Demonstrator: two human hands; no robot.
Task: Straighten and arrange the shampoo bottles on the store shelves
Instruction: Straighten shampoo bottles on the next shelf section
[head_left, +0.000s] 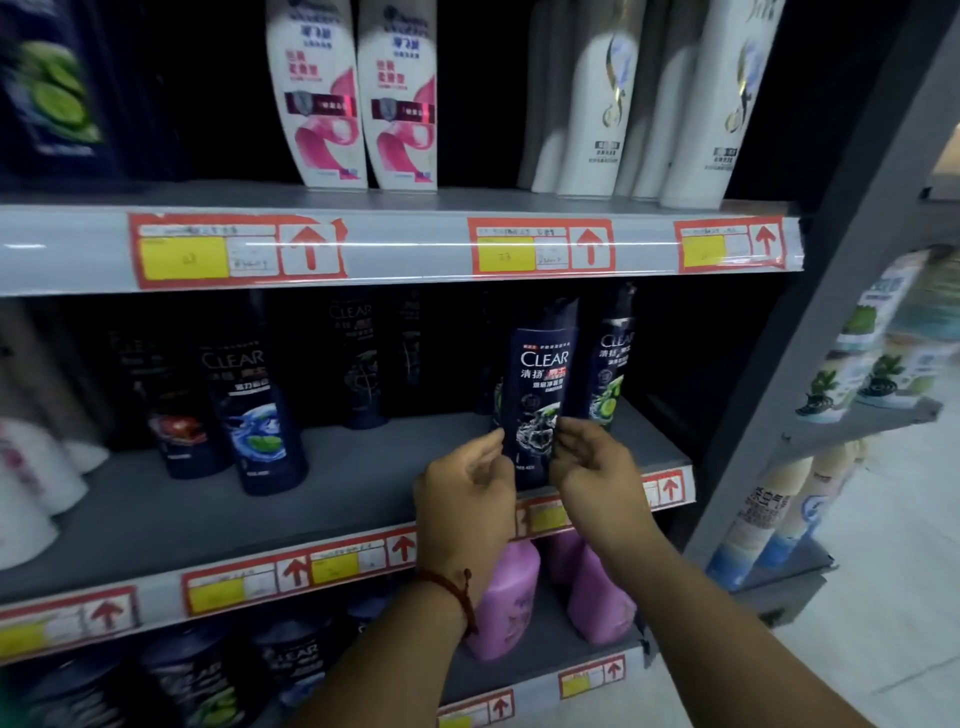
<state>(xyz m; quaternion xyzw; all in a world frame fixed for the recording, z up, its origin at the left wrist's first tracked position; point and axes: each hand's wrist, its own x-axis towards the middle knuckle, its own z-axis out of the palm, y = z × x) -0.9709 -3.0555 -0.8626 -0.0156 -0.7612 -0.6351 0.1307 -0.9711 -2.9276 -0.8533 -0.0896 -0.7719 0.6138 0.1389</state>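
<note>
Both hands are gripping one dark shampoo bottle (540, 384) on the middle shelf (363, 488): left hand (465, 499) and right hand (592, 467) are pinching its lower sides with curled fingers.

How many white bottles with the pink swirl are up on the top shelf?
2. The left pink-swirl bottle and the right pink-swirl bottle stand side by side on the top shelf, left of centre. More could be hidden behind them in the dark.

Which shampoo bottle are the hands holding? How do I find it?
Find the middle shelf, go to its right end, near the front edge. A dark blue CLEAR bottle stands there, held between the left hand and right hand. Its grey splash picture differs from the green-pictured bottle behind it.
</note>
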